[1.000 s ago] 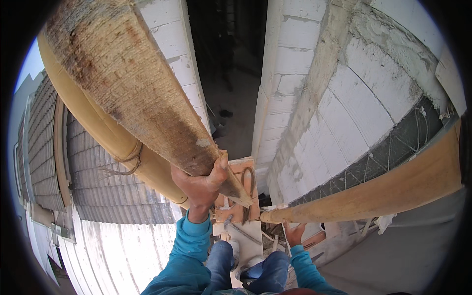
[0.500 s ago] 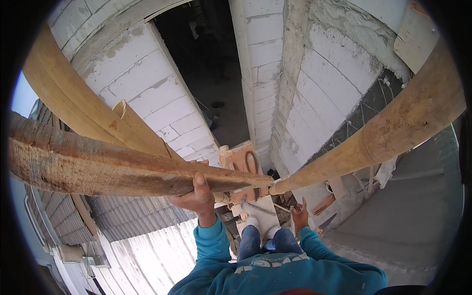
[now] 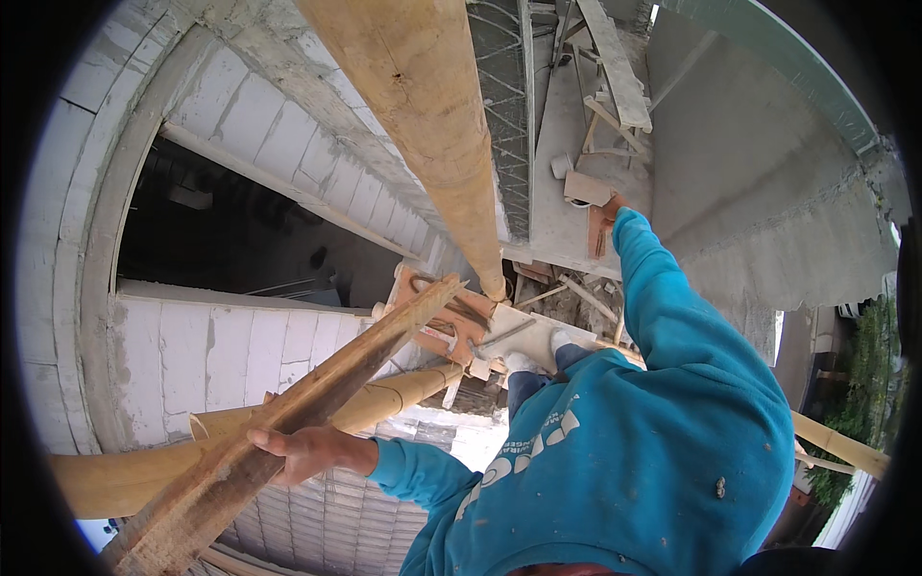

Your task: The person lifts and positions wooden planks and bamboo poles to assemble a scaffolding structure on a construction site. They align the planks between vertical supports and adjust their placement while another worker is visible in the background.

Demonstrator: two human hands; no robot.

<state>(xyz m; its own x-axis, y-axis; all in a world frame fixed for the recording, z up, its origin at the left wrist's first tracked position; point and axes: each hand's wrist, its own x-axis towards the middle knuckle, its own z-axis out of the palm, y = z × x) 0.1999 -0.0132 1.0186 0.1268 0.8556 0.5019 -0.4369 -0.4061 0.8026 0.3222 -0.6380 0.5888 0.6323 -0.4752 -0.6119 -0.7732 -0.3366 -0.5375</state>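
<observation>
My left hand (image 3: pixel 305 451) is closed around a long, rough wooden beam (image 3: pixel 360 360), thumb on its upper face. The beam slants from the lower left up toward the middle, its far end over an orange-brown board (image 3: pixel 451 322). Stretched far forward, my right hand (image 3: pixel 612 207) is at the edge of a small tan flat piece (image 3: pixel 586 188) on a grey ledge. Its fingers are too small and partly hidden to show whether they grip that piece. Just below lies a reddish-brown strip (image 3: pixel 597 233).
A thick bamboo pole (image 3: pixel 423 115) rises close in front; another bamboo pole (image 3: pixel 394 398) runs under the beam. My feet stand on a narrow pale board (image 3: pixel 519 331). A dark opening (image 3: pixel 250 226) breaks the white block wall (image 3: pixel 216 360). Planks (image 3: pixel 615 67) lie beyond the ledge.
My view has swung to the right. My right arm has gone from beside my legs to full stretch at the ledge. The left hand still grips the beam, now lower left in view.
</observation>
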